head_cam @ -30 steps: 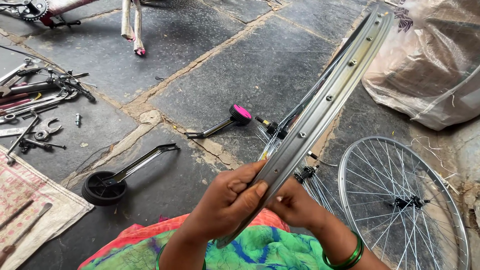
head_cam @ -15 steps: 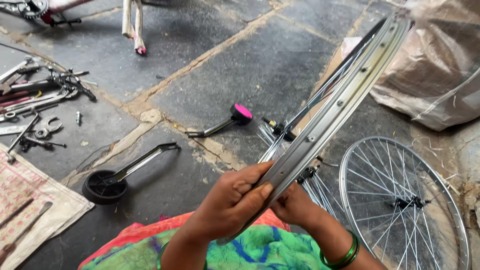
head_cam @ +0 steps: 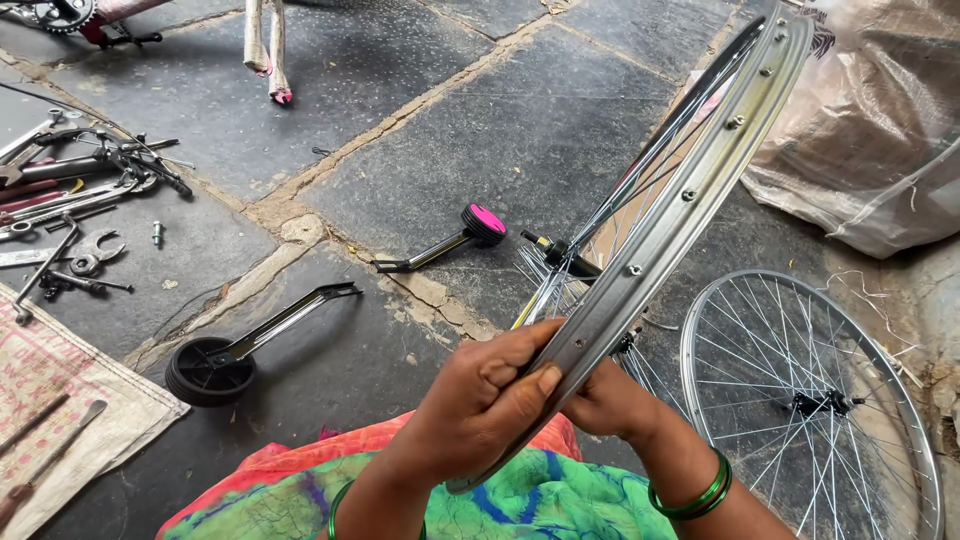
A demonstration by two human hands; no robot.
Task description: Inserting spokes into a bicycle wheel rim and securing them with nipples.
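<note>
The right hand point(head_cam: 610, 405) sits mostly hidden behind the silver metal wheel rim point(head_cam: 665, 235); at 4 o'clock, the frame cuts the spoked wheel point(head_cam: 810, 400).

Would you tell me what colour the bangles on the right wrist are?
Green: the bangles circle the right wrist, clearest in the head view.

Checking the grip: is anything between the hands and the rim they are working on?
No. The left hand wraps the rim directly; the right hand sits against it from behind, partly hidden.
</note>
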